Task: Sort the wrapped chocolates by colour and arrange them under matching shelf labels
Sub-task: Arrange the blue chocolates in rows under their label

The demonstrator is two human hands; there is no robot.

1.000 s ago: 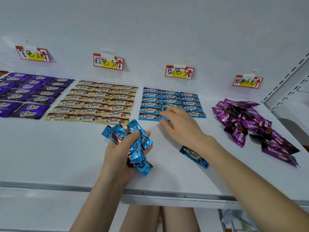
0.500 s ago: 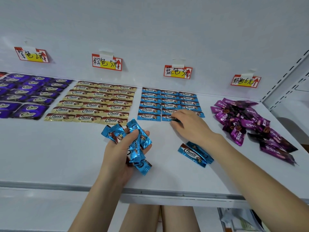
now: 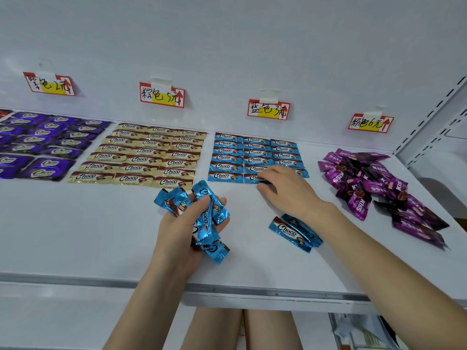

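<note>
A white shelf point(image 3: 101, 236) is backed by a white wall, where the blue label point(image 3: 268, 109) is taped. Beneath it the blue rows point(image 3: 227, 157) are laid flat, between gold rows point(image 3: 141, 157) and a magenta pile point(image 3: 374, 178). A blue bunch point(image 3: 202, 210) is gripped by the left hand point(image 3: 184, 228). The right hand point(image 3: 285, 190) is stretched palm-down onto the front blue row; whether anything is pinched cannot be told. Two loose blue chocolates point(image 3: 290, 232) lie beside its wrist.
</note>
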